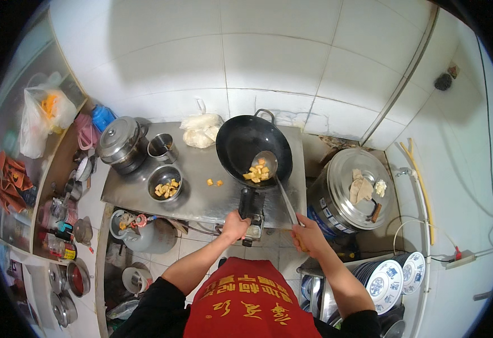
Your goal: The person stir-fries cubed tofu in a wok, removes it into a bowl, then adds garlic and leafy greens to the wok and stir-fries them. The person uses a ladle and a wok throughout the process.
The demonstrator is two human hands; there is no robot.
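A black wok (246, 139) tilts toward me at the right end of a stainless steel worktop. My left hand (234, 227) is closed around the wok's dark handle (247, 200), partly hiding it. With my right hand (312, 237) I grip the wooden end of a metal ladle (286, 198). The ladle's bowl rests inside the wok, over golden fried cubes (256, 172). Left of the wok, a steel bowl (150, 181) contains similar cubes. Two loose cubes (214, 182) lie on the worktop between bowl and wok.
A lidded pot (121, 141), a steel cup (163, 148) and a plastic bag of pale food (202, 131) stand along the back. A large lidded steel drum (339, 169) is at right, stacked plates (383, 287) below it. A gas cylinder (153, 236) sits under the worktop's left side.
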